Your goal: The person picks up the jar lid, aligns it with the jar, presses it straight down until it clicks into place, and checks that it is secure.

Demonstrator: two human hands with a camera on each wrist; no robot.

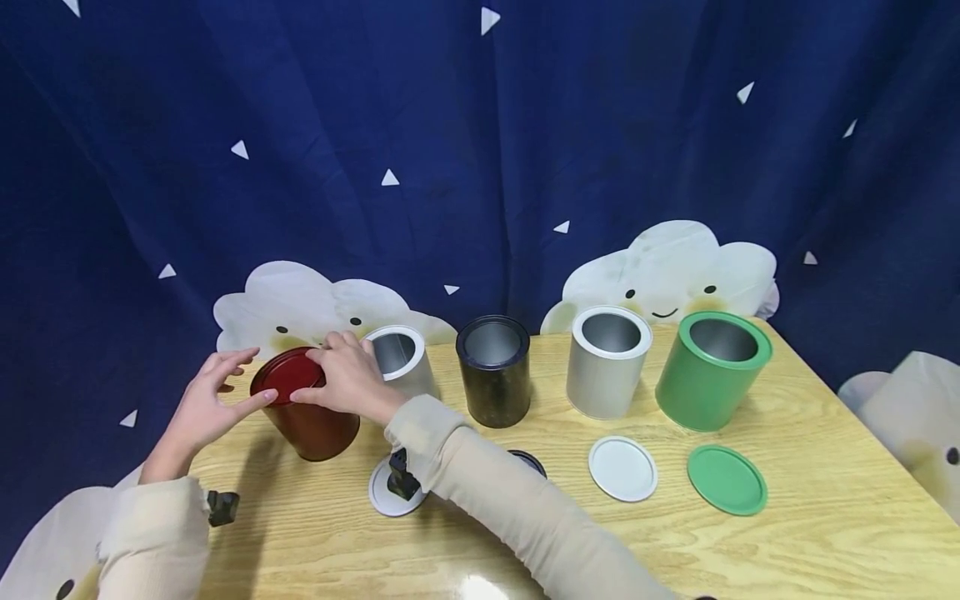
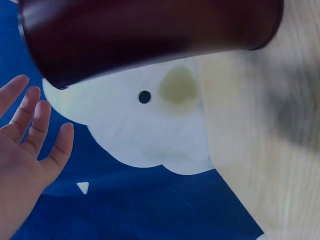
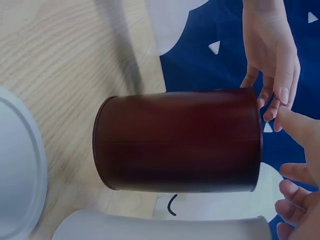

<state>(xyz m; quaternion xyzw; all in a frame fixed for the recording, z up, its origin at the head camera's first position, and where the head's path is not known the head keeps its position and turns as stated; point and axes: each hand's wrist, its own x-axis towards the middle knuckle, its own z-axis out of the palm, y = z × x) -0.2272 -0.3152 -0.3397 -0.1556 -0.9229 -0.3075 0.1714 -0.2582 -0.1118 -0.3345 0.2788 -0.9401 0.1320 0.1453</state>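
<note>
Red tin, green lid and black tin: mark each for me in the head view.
red tin (image 1: 318,433): head view, on its side wall below the hands.
green lid (image 1: 727,479): head view, middle of the flat disc on the table.
black tin (image 1: 495,387): head view, on its front wall.

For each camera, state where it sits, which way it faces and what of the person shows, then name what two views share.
Head: above the table, looking forward and down at five tins and the curtain; both hands and sleeves show, left hand and right hand at the red tin.
Left wrist: low by the left hand, facing the red tin's wall; open fingers show.
Right wrist: beside the red tin, side-on; right hand and left hand show.
Shared: all three show the red tin.
</note>
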